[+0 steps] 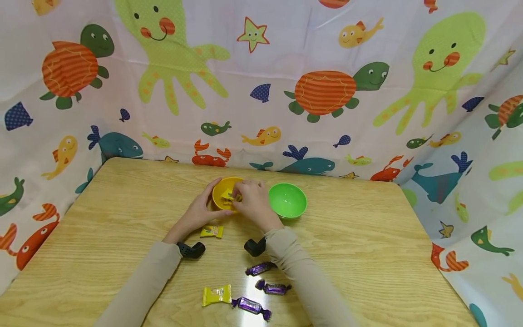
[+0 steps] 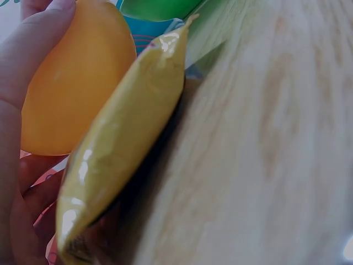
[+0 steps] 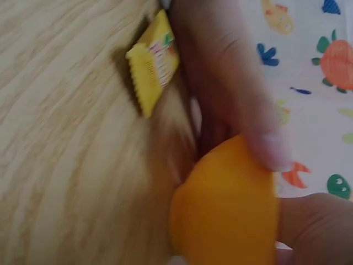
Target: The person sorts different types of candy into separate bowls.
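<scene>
My left hand grips the orange bowl from the left, thumb on the near side and fingers round the far side. In the right wrist view its thumb presses the rim of the same bowl. My right hand reaches into the bowl from the right, its fingertips pinching a yellow-wrapped candy; the fingers partly hide it. More yellow wrapping shows below it in the bowl. Another yellow-wrapped candy lies on the table just in front of the bowl, large in the left wrist view.
A green bowl stands right of the orange one. Nearer the front of the wooden table lie a yellow-wrapped candy and three purple-wrapped candies, one partly by the right sleeve. A printed curtain hangs behind.
</scene>
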The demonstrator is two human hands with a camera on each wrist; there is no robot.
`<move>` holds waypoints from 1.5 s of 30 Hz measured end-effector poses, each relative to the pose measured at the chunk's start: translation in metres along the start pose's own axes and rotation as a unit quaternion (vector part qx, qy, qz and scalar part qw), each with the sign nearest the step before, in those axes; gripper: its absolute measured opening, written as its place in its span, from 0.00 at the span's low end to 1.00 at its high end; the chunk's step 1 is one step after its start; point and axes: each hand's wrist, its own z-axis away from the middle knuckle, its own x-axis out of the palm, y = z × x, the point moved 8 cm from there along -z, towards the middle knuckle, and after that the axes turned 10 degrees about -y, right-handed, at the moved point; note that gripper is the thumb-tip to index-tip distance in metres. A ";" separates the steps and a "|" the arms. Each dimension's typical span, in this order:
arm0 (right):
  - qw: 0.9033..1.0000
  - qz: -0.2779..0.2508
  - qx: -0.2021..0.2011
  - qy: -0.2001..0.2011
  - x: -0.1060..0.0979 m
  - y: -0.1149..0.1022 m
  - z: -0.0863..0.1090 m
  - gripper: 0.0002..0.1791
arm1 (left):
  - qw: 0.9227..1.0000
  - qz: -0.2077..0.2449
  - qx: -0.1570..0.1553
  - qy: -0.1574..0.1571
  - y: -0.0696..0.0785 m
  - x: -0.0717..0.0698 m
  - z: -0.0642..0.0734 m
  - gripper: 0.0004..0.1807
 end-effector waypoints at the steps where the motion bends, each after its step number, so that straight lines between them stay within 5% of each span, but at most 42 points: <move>1: 1.000 0.002 0.003 -0.001 0.002 0.001 -0.001 0.09 | 1.000 0.001 0.000 0.000 0.000 0.000 0.000 0.57; 13: 0.999 0.047 0.008 -0.017 0.005 -0.001 -0.003 0.05 | 1.000 -0.006 -0.015 0.006 -0.001 -0.001 0.001 0.56; 19: 0.999 0.033 -0.011 0.016 -0.008 -0.008 0.005 0.03 | 1.000 -0.004 -0.008 0.003 0.000 0.000 0.000 0.57; 34: 0.987 -0.038 -0.129 0.093 -0.042 -0.052 0.062 0.05 | 1.000 0.004 0.022 -0.008 0.003 0.002 0.000 0.54; 39: 0.983 -0.045 -0.170 0.053 -0.037 -0.070 0.088 0.05 | 1.000 0.006 0.013 -0.007 0.000 0.002 -0.001 0.56; 45: 0.979 -0.016 -0.193 -0.066 -0.018 -0.087 0.119 0.06 | 1.000 -0.004 -0.013 -0.002 0.000 0.001 0.000 0.58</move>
